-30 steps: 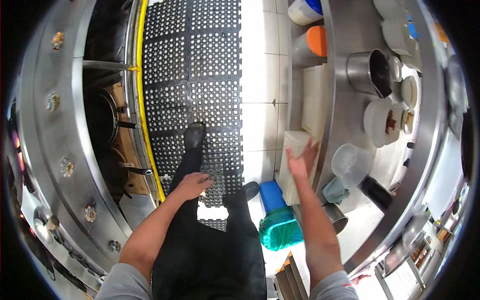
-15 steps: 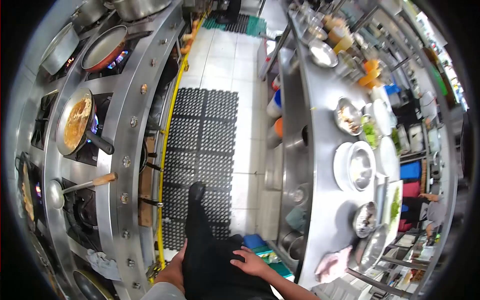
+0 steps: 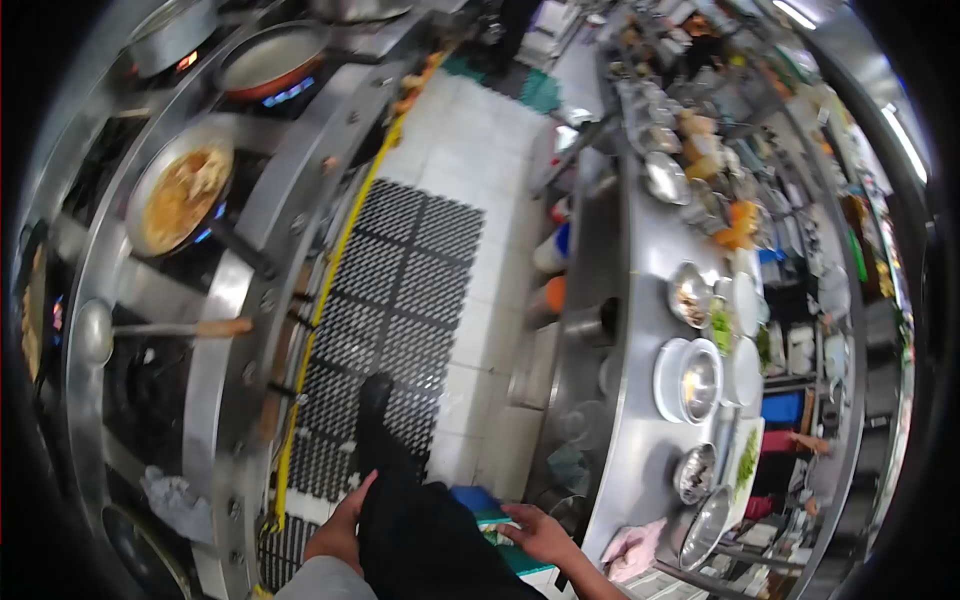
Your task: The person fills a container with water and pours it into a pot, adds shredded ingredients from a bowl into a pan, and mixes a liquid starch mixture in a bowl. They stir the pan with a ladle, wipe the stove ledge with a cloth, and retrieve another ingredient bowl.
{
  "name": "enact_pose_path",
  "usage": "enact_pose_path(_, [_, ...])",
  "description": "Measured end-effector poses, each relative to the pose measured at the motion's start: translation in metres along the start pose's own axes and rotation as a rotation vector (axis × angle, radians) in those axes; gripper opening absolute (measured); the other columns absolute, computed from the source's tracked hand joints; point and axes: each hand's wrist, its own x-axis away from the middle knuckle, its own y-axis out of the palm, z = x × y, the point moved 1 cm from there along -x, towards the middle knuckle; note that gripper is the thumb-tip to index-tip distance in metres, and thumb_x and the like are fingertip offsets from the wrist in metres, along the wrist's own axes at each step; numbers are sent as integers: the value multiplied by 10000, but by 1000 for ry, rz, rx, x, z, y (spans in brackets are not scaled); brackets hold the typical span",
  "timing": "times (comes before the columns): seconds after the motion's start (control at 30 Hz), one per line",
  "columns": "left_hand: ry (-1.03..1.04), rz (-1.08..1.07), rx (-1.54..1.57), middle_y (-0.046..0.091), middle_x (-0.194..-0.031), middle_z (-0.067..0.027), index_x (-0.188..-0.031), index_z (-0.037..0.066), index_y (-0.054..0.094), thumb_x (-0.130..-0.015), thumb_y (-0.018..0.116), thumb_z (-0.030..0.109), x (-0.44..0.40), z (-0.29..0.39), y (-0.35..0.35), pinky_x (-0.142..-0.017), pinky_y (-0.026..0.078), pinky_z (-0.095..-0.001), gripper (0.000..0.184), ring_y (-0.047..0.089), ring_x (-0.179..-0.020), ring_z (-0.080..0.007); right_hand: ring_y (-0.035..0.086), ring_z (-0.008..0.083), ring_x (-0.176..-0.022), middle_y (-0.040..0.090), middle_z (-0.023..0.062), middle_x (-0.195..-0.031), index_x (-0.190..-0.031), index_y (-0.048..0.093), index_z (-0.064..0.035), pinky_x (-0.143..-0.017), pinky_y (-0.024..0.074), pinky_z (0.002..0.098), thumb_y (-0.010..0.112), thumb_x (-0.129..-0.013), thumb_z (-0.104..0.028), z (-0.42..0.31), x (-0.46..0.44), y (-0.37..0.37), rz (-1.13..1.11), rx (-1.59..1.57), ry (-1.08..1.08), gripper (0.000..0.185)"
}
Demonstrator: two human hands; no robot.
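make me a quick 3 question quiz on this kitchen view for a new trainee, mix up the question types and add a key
1. Multiple choice: where does the long metal ladle with a wooden handle rest?
a) on the black perforated floor mat
b) on the stainless steel stove
c) on the long steel counter

2. True or false: the bare right hand is gripping the ladle.

3. Fill in the blank: the round, pale-lined pan with a black handle, holding browned food, sits over a ____ flame.

Key: 1. b; 2. false, the ladle lies on the stove, away from that hand; 3. blue
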Motion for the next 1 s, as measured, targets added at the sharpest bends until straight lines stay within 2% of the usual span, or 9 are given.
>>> enact_pose_path(0.07, [21,-98,86,696,-1298,-107,-1389,27,630,-910,662,679,-8,-4,-6,-1023,494,-404,810,657,-1139,-258,703,304,-1104,655,164,-1311,-1357,641,-54,-952,546,372,742,-937,-441,-17,0,5,-39,178,-43,580])
enact_pose_path(0.13, [56,67,7,699,-1280,-120,-1356,-28,630,-877,696,694,-10,-5,-22,-1000,514,-402,869,660,-1133,-251,695,335,-1109,650,176,-1320,-1347,651,-85,-957,543,398,731,-924,-475,-37,-3,10,-138,257,-42,580])
enact_pose_path(0.17, [-37,234,-40,705,-1268,-119,-1377,11,625,-837,654,788,5,4,-13,-990,520,-417,948,651,-1161,-242,685,352,-1113,642,181,-1334,-1340,655,-101,-963,538,413,725,-916,-495,-35,-4,13,-185,263,-35,583])
enact_pose_path(0.27, [-168,75,19,701,-1294,-72,-1416,90,611,-879,524,835,7,27,4,-1034,502,-425,922,655,-1144,-255,692,335,-1119,658,182,-1296,-1352,651,-100,-966,541,405,727,-921,-483,-78,-14,7,-218,292,41,581])
enact_pose_path(0.37, [-82,-6,67,681,-1329,-75,-1438,98,593,-877,509,846,40,47,29,-1043,494,-426,939,653,-1140,-262,699,317,-1120,665,176,-1294,-1343,657,-86,-962,550,402,748,-913,-447,-116,-28,-5,-202,401,46,569])
enact_pose_path(0.47, [15,43,49,671,-1345,-83,-1440,86,590,-889,520,828,14,50,14,-1043,492,-426,927,647,-1143,-271,691,326,-1125,654,174,-1325,-1324,658,-79,-957,551,420,761,-899,-404,-138,-59,-19,-173,544,-10,545])
enact_pose_path(0.6, [-56,289,13,672,-1329,-116,-1434,72,589,-905,565,770,19,69,14,-1032,494,-425,876,644,-1145,-279,696,328,-1100,667,173,-1298,-1304,666,-71,-935,557,410,766,-898,-372,-184,-91,-32,-188,612,-97,515])
enact_pose_path(0.83, [67,298,77,679,-1297,-143,-1422,59,591,-915,594,718,6,82,15,-1014,501,-421,831,649,-1132,-283,702,315,-1017,684,174,-1242,-1272,682,-68,-879,562,378,791,-884,-288,-280,-143,-29,-174,549,-231,459])
enact_pose_path(1.0, [148,357,35,684,-1275,-162,-1413,49,592,-921,614,680,12,61,11,-1001,505,-418,800,654,-1123,-285,685,341,-1096,662,186,-1296,-1314,665,-98,-918,555,408,770,-897,-345,-284,-153,-22,-293,629,-106,495])
